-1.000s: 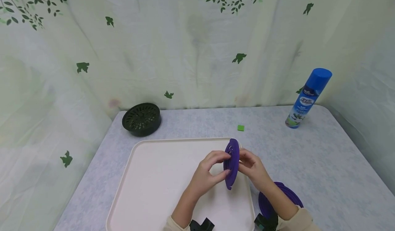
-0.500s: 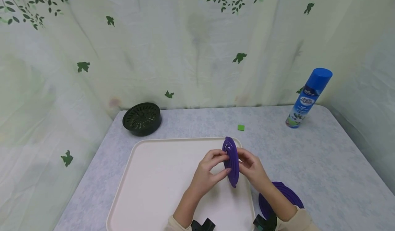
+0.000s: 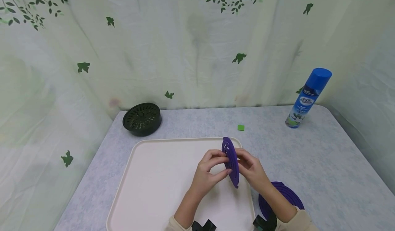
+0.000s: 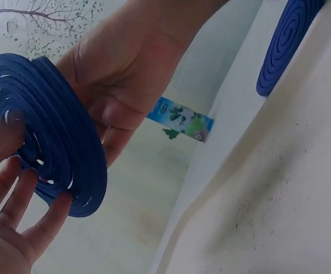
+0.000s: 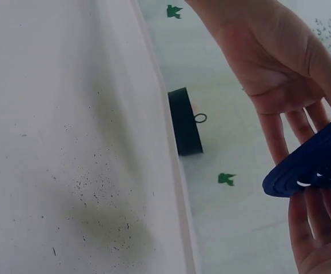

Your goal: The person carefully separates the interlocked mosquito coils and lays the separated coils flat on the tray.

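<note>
A purple mosquito coil stands nearly on edge above the tray, between my two hands. My left hand holds it from the left, thumb and fingers on its spiral face. My right hand grips it from the other side; its fingertips are partly hidden behind the coil. In the left wrist view the coil looks blue and thick, perhaps two layers; I cannot tell for sure. Thin gaps show between its rings. Another purple coil lies on the table right of the tray, partly covered by my right forearm.
Below my hands lies a white tray, with dark specks on it in the wrist views. A black slotted round holder sits at the back left. A blue spray can stands back right. A small green square lies behind the tray.
The coil has tilted, its top edge shifting left and its bottom edge right. Both hands stay nearly in place around it.
</note>
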### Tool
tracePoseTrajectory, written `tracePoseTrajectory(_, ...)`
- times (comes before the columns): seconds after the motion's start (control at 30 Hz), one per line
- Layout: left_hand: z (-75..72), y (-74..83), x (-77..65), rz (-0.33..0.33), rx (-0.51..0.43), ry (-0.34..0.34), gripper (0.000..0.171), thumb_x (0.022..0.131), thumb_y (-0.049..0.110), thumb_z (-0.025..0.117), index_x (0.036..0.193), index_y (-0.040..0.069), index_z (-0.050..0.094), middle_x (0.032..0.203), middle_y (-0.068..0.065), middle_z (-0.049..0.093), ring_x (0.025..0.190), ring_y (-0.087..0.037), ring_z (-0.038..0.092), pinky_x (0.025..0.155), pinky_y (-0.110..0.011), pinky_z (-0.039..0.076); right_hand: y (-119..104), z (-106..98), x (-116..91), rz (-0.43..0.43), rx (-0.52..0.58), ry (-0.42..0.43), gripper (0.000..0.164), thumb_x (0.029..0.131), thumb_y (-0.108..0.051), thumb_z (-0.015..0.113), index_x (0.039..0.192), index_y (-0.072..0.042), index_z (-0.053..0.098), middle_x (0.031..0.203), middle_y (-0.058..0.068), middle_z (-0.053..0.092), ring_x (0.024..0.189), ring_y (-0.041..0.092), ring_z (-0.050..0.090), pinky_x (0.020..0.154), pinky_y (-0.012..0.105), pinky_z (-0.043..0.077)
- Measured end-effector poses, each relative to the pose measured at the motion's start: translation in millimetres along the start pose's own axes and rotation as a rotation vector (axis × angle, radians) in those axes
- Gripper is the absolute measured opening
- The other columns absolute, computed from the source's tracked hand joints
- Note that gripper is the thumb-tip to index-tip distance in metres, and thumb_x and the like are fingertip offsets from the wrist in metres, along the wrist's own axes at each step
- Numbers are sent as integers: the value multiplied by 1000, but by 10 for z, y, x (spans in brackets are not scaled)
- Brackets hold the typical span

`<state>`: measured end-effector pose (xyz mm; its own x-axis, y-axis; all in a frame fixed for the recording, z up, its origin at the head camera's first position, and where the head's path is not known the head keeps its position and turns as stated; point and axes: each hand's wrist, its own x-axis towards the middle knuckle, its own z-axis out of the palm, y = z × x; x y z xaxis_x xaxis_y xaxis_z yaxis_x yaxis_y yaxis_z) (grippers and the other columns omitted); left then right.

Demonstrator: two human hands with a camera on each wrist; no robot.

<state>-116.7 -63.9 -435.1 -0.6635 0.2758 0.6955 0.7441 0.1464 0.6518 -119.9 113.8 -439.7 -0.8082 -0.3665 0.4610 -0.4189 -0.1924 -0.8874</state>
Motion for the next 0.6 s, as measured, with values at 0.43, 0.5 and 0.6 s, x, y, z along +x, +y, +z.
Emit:
tracePoseTrajectory(0.43,-58,322,117,-129,-128,-20,15,72,-13,66,81,-3,59,93,-15,48,91,-23,49,81,-32,48,-14,-12,4,-44,-61,8,29,84,10,54,113,7,50,115,21,50,108,20,49,88,31,44)
tracePoseTrajectory(0.5,-71,314,116,-140,-159,-24,15,73,-13,64,82,-3,59,94,-15,47,91,-21,49,81,-33,48,-3,-32,-2,-59,-35,8,29,84,11,53,113,10,49,115,21,49,107,20,50,88,32,44)
tracePoseTrajectory(0.6,-80,301,112,-158,-229,-51,14,76,-15,61,84,-5,57,95,-18,45,94,-20,48,84,-35,47,0,-47,-2,-68,-5,4,28,84,10,53,112,12,48,114,22,49,106,20,51,87,32,45)
